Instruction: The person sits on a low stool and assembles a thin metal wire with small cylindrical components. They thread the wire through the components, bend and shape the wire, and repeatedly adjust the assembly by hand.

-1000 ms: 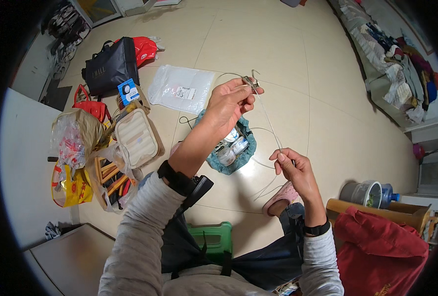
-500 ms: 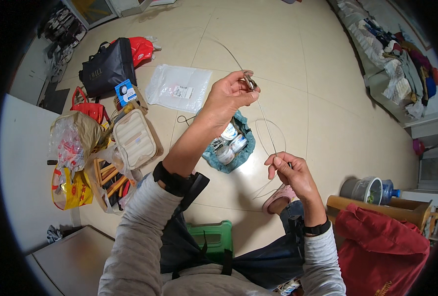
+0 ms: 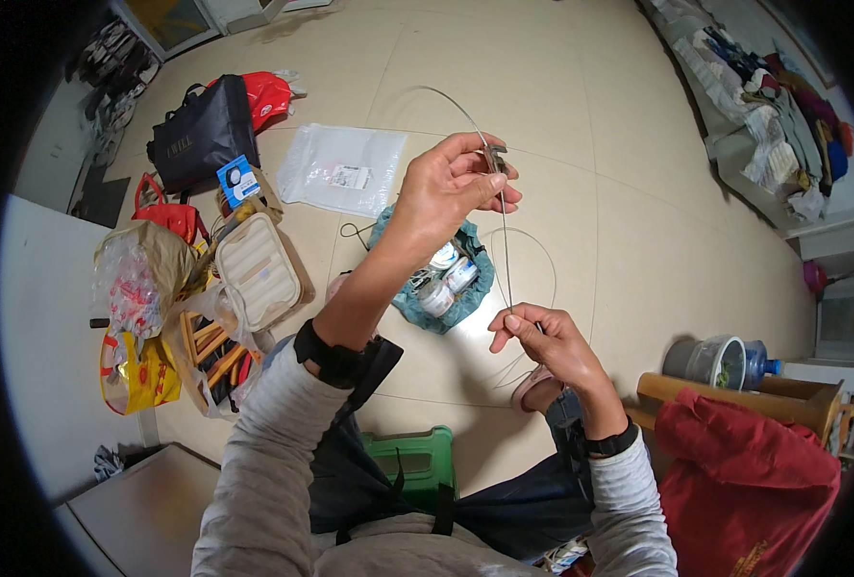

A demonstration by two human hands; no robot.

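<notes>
My left hand is raised above the floor, its thumb and fingers closed round a small shiny metal fitting whose exact kind I cannot make out. A thin, stiff metal wire passes by this fitting. One end of the wire curves up and to the left, and the other runs down to my right hand, where thumb and forefinger pinch it. A loose loop of wire hangs right of the wire's straight stretch. Below my hands, a blue-green drawstring bag stands open on the floor, holding several small jars.
To the left lie a clear plastic mailer, a black bag, a cream ridged case and a bag of wooden-handled tools. A green stool is between my legs. On the right are a wooden bench and red cloth.
My right hand has shifted left along with the wire, which now hangs more upright. My left hand has turned slightly, spreading its fingers a little round the metal fitting.
</notes>
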